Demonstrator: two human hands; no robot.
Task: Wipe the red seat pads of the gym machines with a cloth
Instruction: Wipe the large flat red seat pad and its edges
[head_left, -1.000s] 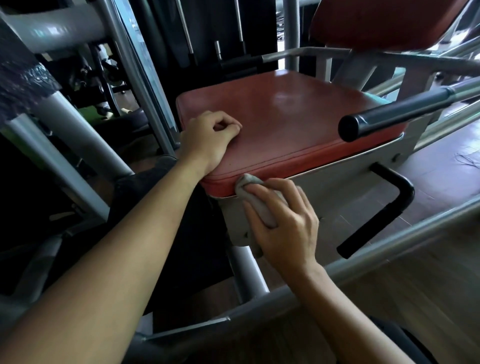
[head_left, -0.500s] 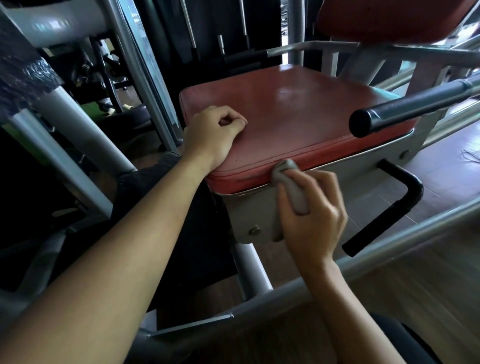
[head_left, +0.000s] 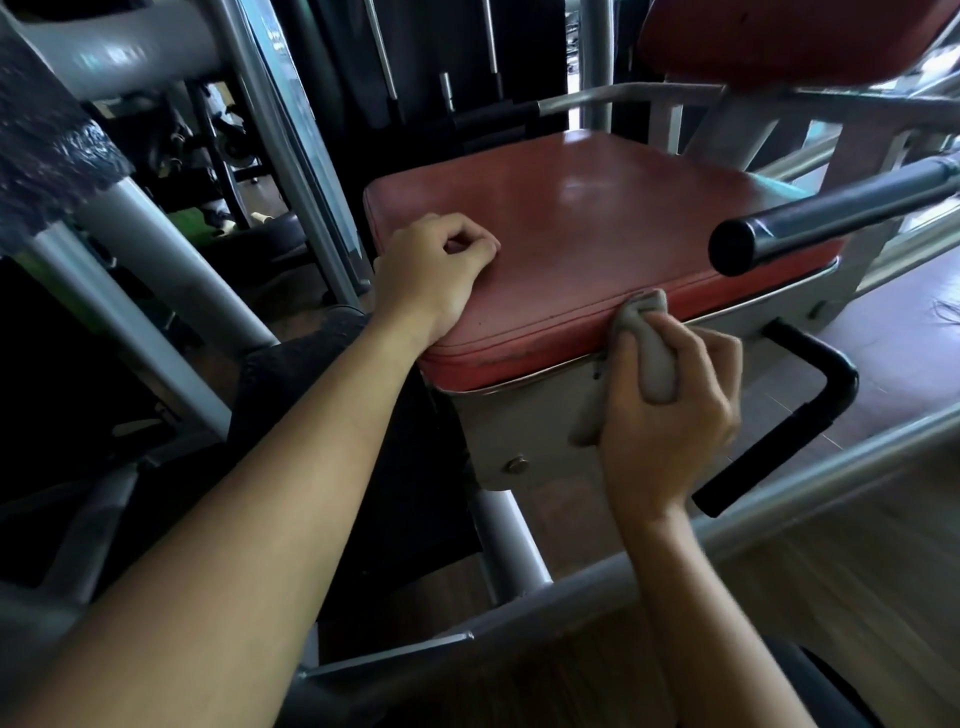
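Note:
A square red seat pad (head_left: 587, 218) sits on a grey metal base (head_left: 530, 431) in the middle of the view. My right hand (head_left: 670, 415) grips a small grey cloth (head_left: 652, 353) and presses its tip against the pad's red front edge, near the seam. My left hand (head_left: 434, 275) rests on the pad's near left corner with its fingers curled into a loose fist, holding nothing. A second red pad (head_left: 779, 36), the backrest, shows at the top right.
A black-gripped bar (head_left: 831, 218) juts over the seat's right side. A bent black handle (head_left: 779, 421) hangs below the seat on the right. Grey frame tubes (head_left: 571, 592) cross below and at the left. Wooden floor (head_left: 857, 597) lies at the lower right.
My right hand has slid the cloth rightwards along the pad's front edge, from the near left corner towards the middle. My left hand has stayed on the corner.

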